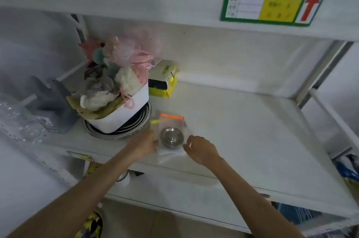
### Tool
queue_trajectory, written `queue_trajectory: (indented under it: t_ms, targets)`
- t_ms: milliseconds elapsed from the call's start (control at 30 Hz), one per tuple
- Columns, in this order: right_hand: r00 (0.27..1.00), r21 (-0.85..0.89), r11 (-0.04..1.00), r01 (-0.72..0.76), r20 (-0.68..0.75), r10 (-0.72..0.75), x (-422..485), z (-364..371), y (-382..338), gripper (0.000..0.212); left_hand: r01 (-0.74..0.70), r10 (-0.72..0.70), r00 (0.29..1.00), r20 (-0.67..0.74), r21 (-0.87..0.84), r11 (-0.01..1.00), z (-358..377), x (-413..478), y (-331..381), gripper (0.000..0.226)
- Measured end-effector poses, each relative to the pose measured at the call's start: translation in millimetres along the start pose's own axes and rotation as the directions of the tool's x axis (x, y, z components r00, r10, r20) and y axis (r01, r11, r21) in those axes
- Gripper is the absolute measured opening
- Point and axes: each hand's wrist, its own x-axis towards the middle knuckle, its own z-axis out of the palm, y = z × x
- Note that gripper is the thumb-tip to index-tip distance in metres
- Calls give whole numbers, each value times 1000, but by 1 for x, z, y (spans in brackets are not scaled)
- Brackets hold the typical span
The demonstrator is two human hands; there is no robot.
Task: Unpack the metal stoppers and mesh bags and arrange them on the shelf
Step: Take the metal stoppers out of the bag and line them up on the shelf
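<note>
A round metal stopper (172,137) lies inside a clear plastic packet (171,152) with an orange strip along its top edge, flat on the white shelf (242,130). My left hand (142,145) pinches the packet's left edge. My right hand (201,149) pinches its right edge. A white tub (124,109) heaped with pink, white and grey mesh bags (120,66) stands to the left on a stack of metal rings (118,132).
A yellow and black package (164,80) leans behind the tub. Clear plastic and a grey item (52,101) fill the shelf's left end. A green label with a red arrow (272,2) hangs on the upper shelf edge. Bare shelf surface lies to the right.
</note>
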Motion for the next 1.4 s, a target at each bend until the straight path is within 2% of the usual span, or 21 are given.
queue_trajectory:
  t_ms: [100,167,233,300,433,533,633,700,800,867,900,967,1033,1167,1267,1400]
  targets:
    - [999,21,999,-42,-16,42,21,5,-2,40,-20,18,998,-63,-37,999,4,10,3,37]
    - [996,43,996,-81,-30,83,34,8,-6,49,3,-18,994,-107,-138,990,6,18,6,54]
    - [990,108,985,-136,-16,139,46,15,-10,65,53,-77,994,-80,-260,964,14,27,4,69]
    - [982,179,966,-187,-4,191,56,23,-13,78,97,-115,993,-36,-329,939,25,37,2,70]
    - [964,349,901,-256,20,266,70,27,-15,85,135,-171,983,-65,-370,919,43,54,2,79]
    - [949,539,784,-307,111,295,81,24,-12,89,222,-246,969,34,-557,800,43,62,5,106]
    - [939,636,692,-343,211,271,90,20,-8,102,286,-291,952,94,-609,740,53,74,4,119]
    - [941,662,668,-339,227,252,96,20,-4,94,332,-341,932,123,-665,669,64,83,1,134]
    - [955,697,654,-294,231,183,100,21,3,71,339,-357,922,151,-758,557,84,107,-8,122]
    - [950,735,605,-307,276,147,104,22,6,63,322,-356,922,154,-815,482,74,102,2,109]
    - [942,755,568,-327,305,137,105,21,6,66,317,-352,922,158,-832,456,71,102,4,100]
    - [922,778,506,-372,374,103,109,22,7,92,296,-321,932,169,-866,404,60,94,15,78]
    - [913,773,502,-388,399,91,120,28,14,110,275,-288,942,172,-888,369,56,91,20,65]
    - [919,785,491,-377,384,90,131,33,14,105,330,-341,920,193,-850,411,69,102,16,84]
    - [923,804,468,-368,378,75,125,27,6,95,331,-375,910,175,-851,408,78,109,12,80]
    - [931,848,405,-343,365,23,117,29,-2,88,271,-402,900,166,-937,219,65,90,21,78]
